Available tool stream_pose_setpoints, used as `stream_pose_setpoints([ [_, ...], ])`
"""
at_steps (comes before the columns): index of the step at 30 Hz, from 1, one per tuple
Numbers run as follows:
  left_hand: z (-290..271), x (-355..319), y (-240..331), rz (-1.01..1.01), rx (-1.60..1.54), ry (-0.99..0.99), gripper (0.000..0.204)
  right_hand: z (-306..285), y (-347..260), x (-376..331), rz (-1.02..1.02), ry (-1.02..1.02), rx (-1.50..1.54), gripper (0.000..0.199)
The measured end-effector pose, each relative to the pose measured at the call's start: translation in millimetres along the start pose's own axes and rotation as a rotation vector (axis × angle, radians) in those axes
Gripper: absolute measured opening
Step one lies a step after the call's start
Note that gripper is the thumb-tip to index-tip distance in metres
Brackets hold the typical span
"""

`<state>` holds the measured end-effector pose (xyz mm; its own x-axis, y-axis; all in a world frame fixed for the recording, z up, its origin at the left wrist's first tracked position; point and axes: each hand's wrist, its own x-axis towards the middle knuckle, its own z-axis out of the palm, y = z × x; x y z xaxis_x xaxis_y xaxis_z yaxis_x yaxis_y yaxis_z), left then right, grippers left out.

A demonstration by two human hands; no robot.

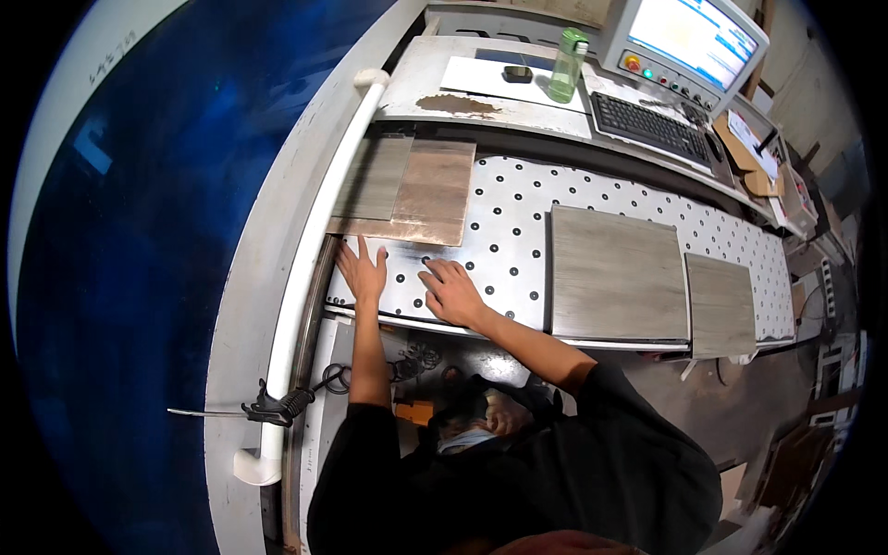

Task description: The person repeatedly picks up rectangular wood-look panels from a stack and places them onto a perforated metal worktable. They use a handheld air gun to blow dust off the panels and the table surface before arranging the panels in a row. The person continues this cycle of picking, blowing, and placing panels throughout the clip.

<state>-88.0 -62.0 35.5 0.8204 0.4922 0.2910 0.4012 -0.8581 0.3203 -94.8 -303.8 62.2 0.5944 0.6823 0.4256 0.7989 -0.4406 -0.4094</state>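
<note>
My left hand lies flat with its fingers spread on the white table with black dots. Its fingertips come close to the near edge of a brown board; whether they touch it I cannot tell. On that board's left part rests a smaller grey wood-grain panel. A short way to the right, my right hand is over the dotted surface near the table's front edge, fingers apart and holding nothing. Farther right are a large grey wood-grain panel and a smaller one, which overhangs the front edge.
A white tubular rail runs along my left, with a black-handled air gun on it. Behind the table, a ledge holds a green bottle, a small black object, a keyboard and a monitor.
</note>
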Motion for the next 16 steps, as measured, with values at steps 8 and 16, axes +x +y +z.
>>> stream_pose_setpoints([
  [8, -12.4, -76.9, 21.0, -0.040, 0.002, -0.037, 0.059, -37.9, -1.0, -59.9, -0.024, -0.300, -0.100, 0.050],
  [16, -19.7, -104.3, 53.3, -0.085, -0.058, -0.139, 0.065, -254.4, 32.7, -71.6, 0.312, 0.099, 0.769, 0.040],
])
